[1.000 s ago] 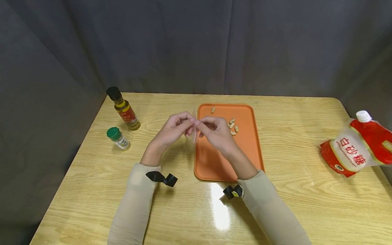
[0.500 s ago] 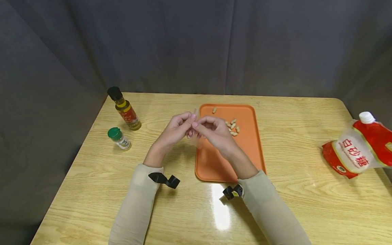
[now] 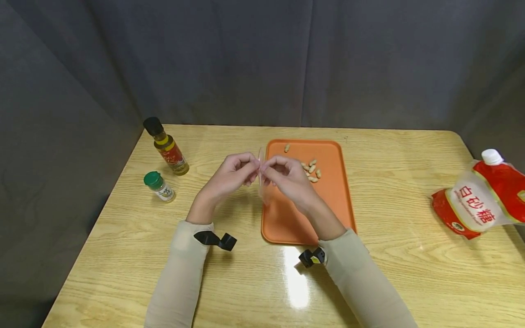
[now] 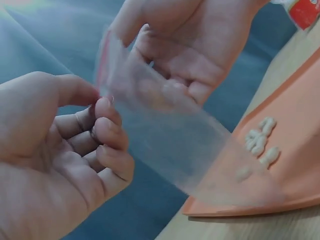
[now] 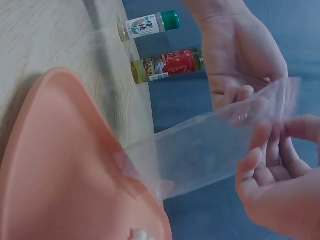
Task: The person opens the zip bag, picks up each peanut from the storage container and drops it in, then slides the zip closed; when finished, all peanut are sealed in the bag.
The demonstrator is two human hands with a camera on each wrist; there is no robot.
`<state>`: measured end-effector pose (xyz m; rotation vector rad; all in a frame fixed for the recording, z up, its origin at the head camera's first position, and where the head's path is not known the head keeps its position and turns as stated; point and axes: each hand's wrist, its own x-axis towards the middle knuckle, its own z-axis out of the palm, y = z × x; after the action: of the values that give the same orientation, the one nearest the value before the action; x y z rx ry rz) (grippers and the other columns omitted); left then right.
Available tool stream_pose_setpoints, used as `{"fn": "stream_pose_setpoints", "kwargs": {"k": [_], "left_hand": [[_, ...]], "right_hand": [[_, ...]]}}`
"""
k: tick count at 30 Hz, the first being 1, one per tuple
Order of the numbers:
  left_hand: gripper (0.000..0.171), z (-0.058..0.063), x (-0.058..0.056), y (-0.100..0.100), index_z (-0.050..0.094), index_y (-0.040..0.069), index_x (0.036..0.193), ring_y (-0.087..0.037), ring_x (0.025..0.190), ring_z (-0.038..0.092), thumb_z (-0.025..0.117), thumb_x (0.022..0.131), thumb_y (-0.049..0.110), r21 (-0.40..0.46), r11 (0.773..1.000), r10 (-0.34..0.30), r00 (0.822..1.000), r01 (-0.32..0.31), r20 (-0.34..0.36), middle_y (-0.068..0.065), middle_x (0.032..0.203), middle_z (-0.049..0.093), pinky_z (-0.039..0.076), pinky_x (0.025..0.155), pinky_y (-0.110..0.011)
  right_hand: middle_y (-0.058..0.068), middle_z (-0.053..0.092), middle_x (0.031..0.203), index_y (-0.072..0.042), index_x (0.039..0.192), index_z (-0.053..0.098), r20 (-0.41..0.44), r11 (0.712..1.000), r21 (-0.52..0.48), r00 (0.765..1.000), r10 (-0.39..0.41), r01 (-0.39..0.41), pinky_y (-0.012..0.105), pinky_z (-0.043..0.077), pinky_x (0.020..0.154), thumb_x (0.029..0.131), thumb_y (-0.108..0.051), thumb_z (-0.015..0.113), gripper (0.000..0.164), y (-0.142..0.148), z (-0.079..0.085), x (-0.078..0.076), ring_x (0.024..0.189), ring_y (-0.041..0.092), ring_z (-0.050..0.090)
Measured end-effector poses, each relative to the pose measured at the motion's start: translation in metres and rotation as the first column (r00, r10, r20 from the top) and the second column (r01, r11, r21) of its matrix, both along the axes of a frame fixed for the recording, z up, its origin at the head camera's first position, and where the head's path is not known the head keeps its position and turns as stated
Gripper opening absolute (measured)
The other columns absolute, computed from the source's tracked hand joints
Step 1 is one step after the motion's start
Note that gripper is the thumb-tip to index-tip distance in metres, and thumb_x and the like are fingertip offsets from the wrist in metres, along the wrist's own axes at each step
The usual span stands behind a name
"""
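Between the two hands hangs a clear plastic zip bag (image 4: 170, 135) with a reddish strip along its top edge. My left hand (image 3: 234, 173) pinches that top edge between thumb and forefinger. On the opposite side my right hand (image 3: 289, 177) pinches the same edge, fingertips close to the left ones. The bag looks flat, and its lower end dangles over the left rim of an orange tray (image 3: 303, 214). On the tray lie several peanuts (image 3: 312, 169) in their shells, most in a cluster right of centre and one near the far left corner (image 3: 286, 148).
An olive oil bottle (image 3: 172, 155) with a black cap stands at the far left of the wooden table (image 3: 393, 273). Nearer stands a small seasoning jar (image 3: 164, 190) with a green lid. At the right lies a red and white sugar bag (image 3: 471, 205) with a white cap.
The hands drew together with fingertips overlapping half a second ago, then moved slightly apart, the left one shifting left. The bag stays between them and now hangs edge-on to the head view.
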<state>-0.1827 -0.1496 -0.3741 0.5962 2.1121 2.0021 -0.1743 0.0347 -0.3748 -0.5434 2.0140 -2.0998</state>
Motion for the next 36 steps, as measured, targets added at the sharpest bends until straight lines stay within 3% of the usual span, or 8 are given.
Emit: {"fn": "stream_pose_setpoints", "kwargs": {"k": [4,11,15,19,25,29,33,36], "left_hand": [[0.023,0.003,0.002,-0.004,0.059,-0.005,0.087,-0.017,0.063,0.047,0.047,0.103,0.007,-0.032,0.999,-0.001,1.0,0.0,-0.022,-0.012,0.073,0.051,0.043,0.058,-0.026],[0.023,0.008,0.003,-0.013,0.055,-0.001,0.079,-0.017,0.054,0.037,0.048,0.1,0.007,-0.133,0.991,0.026,0.998,-0.035,-0.064,-0.006,0.063,0.044,0.031,0.051,-0.027],[0.022,0.014,0.004,-0.024,0.053,0.003,0.073,-0.016,0.051,0.031,0.047,0.094,0.003,-0.15,0.983,0.093,0.992,-0.105,-0.084,-0.004,0.058,0.038,0.028,0.049,-0.027],[0.025,0.02,0.007,-0.036,0.047,0.005,0.066,-0.015,0.05,0.027,0.049,0.091,0.001,-0.217,0.967,0.116,0.988,-0.136,-0.1,-0.003,0.057,0.032,0.026,0.051,-0.028],[0.032,0.016,0.005,-0.039,0.04,0.01,0.06,-0.014,0.052,0.025,0.051,0.088,0.001,-0.37,0.928,0.024,0.997,-0.047,-0.067,0.001,0.057,0.027,0.026,0.056,-0.029],[0.034,0.015,0.006,-0.033,0.041,0.009,0.063,-0.014,0.052,0.028,0.056,0.092,0.005,-0.348,0.936,0.023,0.996,-0.053,-0.091,0.0,0.057,0.03,0.028,0.056,-0.029],[0.025,0.012,0.006,-0.024,0.06,0.004,0.094,-0.021,0.078,0.052,0.078,0.085,0.018,-0.33,0.941,0.023,0.988,-0.072,-0.151,-0.006,0.085,0.056,0.041,0.07,-0.034],[0.077,0.006,0.005,-0.014,0.051,0.009,0.138,-0.025,0.118,0.049,0.09,0.073,0.024,-0.387,0.921,-0.036,0.983,-0.037,-0.181,-0.007,0.13,0.056,0.041,0.095,-0.044]], "right_hand": [[0.011,0.064,0.086,0.0,0.095,0.069,-0.065,0.993,0.111,0.997,-0.039,0.046,0.034,0.053,0.069,0.098,-0.01,0.058,0.015,-0.002,0.002,0.001,0.074,0.028,0.062],[0.014,0.065,0.075,-0.007,0.087,0.069,-0.173,0.944,0.303,0.982,-0.081,0.132,0.028,0.038,0.051,0.094,-0.01,0.055,0.016,-0.002,0.009,0.003,0.058,0.019,0.049],[0.005,0.066,0.068,-0.008,0.08,0.067,-0.204,0.909,0.363,0.969,-0.138,0.206,0.032,0.048,0.054,0.088,-0.007,0.058,0.012,0.0,0.014,0.002,0.056,0.019,0.058],[0.003,0.068,0.066,-0.006,0.087,0.071,-0.174,0.901,0.391,0.977,-0.126,0.186,0.035,0.053,0.055,0.084,-0.004,0.064,0.008,0.002,0.016,0.001,0.055,0.021,0.064],[-0.001,0.064,0.062,-0.009,0.077,0.073,-0.307,0.802,0.545,0.948,-0.082,0.245,0.032,0.043,0.051,0.084,-0.009,0.073,0.008,0.005,0.015,0.0,0.054,0.017,0.057],[-0.001,0.065,0.064,-0.008,0.073,0.072,-0.332,0.776,0.569,0.939,-0.086,0.272,0.031,0.046,0.053,0.084,-0.009,0.074,0.012,0.005,0.014,-0.001,0.056,0.016,0.058],[0.0,0.066,0.066,-0.006,0.075,0.073,-0.326,0.775,0.57,0.941,-0.091,0.272,0.031,0.047,0.054,0.086,-0.007,0.072,0.01,0.004,0.015,-0.003,0.057,0.015,0.06],[0.0,0.066,0.065,-0.006,0.076,0.073,-0.343,0.768,0.575,0.935,-0.089,0.284,0.03,0.047,0.053,0.085,-0.006,0.07,0.01,0.005,0.016,-0.005,0.056,0.015,0.059]]}}
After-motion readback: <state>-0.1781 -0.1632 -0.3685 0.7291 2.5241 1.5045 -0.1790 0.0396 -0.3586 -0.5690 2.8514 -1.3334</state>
